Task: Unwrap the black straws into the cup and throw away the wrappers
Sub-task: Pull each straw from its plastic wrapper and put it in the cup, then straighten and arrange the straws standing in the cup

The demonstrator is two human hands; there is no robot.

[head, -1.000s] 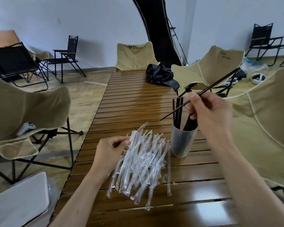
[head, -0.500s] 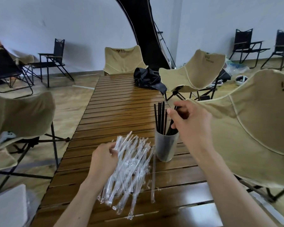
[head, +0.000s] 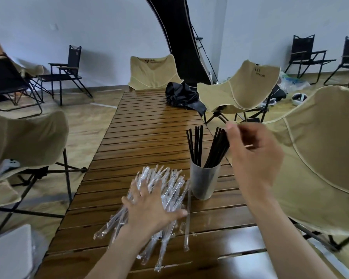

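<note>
Cup point(head: 204, 183) stood on table point(head: 149, 137), held black straws point(head: 207, 147) upright. Left hand point(head: 152, 207) lay flat, fingers spread, on wrappers point(head: 165, 190) beside cup. Right hand point(head: 254, 156) hovered loose, empty, by straws.

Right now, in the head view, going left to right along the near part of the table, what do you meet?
Left hand resting flat on the pile of clear wrappers → the single wrapper lying apart → cup with black straws → right hand, raised beside the cup.
</note>
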